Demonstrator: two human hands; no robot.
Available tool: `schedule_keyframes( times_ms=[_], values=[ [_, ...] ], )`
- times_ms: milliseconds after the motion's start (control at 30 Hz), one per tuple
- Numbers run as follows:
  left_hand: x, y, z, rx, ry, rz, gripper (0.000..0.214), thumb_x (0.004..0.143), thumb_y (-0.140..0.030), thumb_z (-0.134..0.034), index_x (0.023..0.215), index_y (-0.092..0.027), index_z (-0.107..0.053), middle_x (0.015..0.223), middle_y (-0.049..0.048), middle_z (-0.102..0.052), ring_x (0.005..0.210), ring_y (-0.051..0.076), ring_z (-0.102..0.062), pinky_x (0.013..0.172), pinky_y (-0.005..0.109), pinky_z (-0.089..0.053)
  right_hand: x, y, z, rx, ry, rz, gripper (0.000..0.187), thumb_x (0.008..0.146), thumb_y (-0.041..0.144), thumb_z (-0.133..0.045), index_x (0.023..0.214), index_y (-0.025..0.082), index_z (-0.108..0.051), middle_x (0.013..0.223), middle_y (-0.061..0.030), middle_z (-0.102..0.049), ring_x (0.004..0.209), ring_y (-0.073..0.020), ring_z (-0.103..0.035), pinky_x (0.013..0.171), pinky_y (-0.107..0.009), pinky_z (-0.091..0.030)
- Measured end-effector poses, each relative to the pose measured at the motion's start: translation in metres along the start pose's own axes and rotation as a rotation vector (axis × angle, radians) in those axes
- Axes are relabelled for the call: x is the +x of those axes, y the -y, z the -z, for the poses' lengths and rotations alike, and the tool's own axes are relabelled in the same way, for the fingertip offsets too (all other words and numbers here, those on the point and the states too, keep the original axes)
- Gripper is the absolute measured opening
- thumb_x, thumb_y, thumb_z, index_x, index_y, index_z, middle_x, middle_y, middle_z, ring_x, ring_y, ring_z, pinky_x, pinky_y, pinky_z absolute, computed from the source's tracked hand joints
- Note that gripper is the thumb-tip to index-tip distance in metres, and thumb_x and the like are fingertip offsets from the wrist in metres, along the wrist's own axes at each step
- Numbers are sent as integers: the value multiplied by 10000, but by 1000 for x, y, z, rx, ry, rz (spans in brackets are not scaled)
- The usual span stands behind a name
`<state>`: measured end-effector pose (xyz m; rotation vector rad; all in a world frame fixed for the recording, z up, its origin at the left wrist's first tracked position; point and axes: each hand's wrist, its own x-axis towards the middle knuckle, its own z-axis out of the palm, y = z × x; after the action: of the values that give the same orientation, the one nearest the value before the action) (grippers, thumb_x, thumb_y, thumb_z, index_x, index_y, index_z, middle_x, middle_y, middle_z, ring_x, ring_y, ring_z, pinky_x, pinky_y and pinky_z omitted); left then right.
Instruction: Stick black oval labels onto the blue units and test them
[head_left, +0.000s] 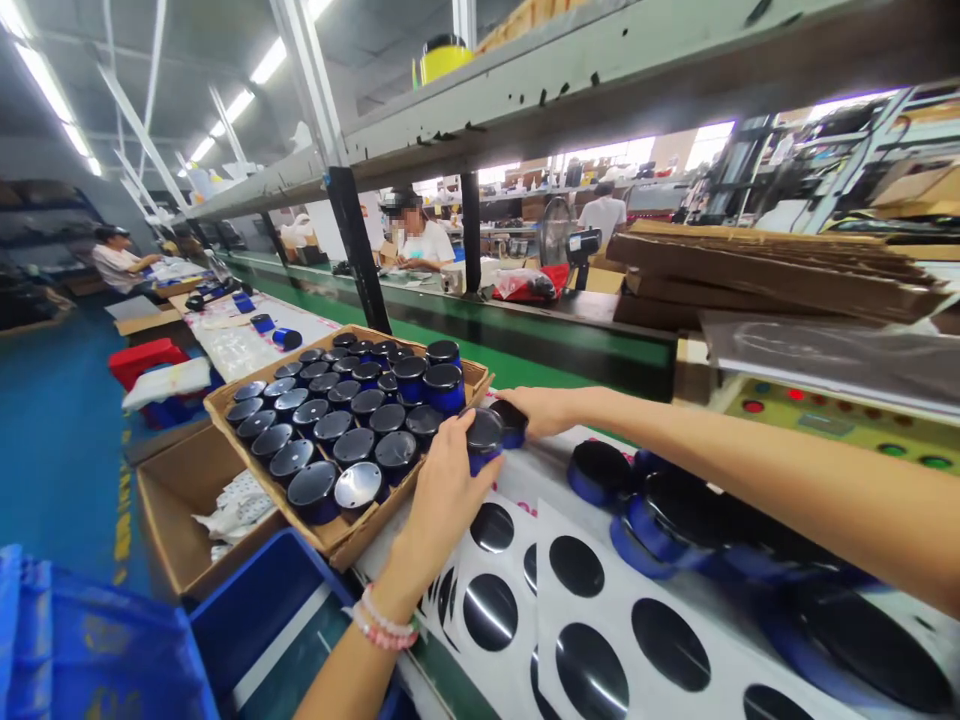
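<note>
My left hand (446, 475) is wrapped around a short blue cylinder with a black top (484, 432), at the right edge of a shallow cardboard tray. Just beyond it, my right hand (541, 410) grips a second blue cylinder with a black top (511, 420); its fingers are partly hidden. The cardboard tray (341, 548) holds rows of similar cylinders, several of them stacked higher at the far right corner. Below my hands lie white sheets (529, 570) bearing round glossy black stickers (592, 670). More cylinders (600, 470) stand under my right forearm, the nearest ones blurred.
A blue crate (90, 640) and an open cardboard box (176, 500) stand at the left, below bench height. Overhead runs a shelf (525, 90) on dark posts. Flattened cardboard (765, 270) and a button panel (832, 420) are at the right. Other people sit farther back.
</note>
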<state>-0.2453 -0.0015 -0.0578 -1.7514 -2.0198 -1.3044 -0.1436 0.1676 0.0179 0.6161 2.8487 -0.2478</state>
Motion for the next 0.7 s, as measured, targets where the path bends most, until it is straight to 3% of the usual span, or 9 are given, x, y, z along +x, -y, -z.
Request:
schedule_keyframes(
  times_ms=[167,367,467,567,633,700],
  values=[
    [22,-8,10,-30,-55,42,596,847,-267,-673,1317,-185,-318,1276,151,-503,1217,274,-524,1004,438,-457,-9,-5,22,-41,-48,-20,359,944,272,-601,1279,179,-513,1248,-96,-538,1040,-229,-578,869,-418,-512],
    [56,-12,-27,15,126,-43,586,818,-207,-701,1305,-142,-382,1281,165,-526,1245,288,-521,1018,411,-453,-18,-4,28,-98,-48,-119,393,933,278,-610,1294,171,-499,1196,-98,-565,1003,-234,-596,852,-425,-512],
    [49,-12,-25,81,153,-44,708,824,-268,-705,1385,-121,-298,1350,200,-469,1272,311,-488,1016,431,-450,-26,-4,19,-86,-33,-86,691,880,218,-643,1468,204,-279,1281,-134,-509,939,-229,-623,802,-389,-527],
    [27,-11,-10,182,136,-13,694,830,-323,-696,1379,-123,-321,1307,194,-489,1200,323,-522,970,471,-469,-28,-2,11,-56,-77,-2,1007,803,233,-687,1529,292,9,1445,-166,-317,967,-254,-636,843,-377,-507],
    [12,-10,-3,259,137,3,558,829,-308,-695,1289,-127,-436,1206,167,-549,1115,321,-556,919,479,-491,-23,-1,6,-34,-108,47,1011,782,280,-700,1523,325,-14,1468,-150,-261,1001,-268,-627,893,-387,-483],
    [2,-9,1,324,145,-15,499,814,-291,-713,1234,-138,-493,1179,140,-572,1096,300,-554,917,444,-495,-14,-1,2,-13,-134,73,926,781,295,-698,1508,306,-124,1401,-141,-343,1017,-276,-611,905,-403,-475]
  ],
)
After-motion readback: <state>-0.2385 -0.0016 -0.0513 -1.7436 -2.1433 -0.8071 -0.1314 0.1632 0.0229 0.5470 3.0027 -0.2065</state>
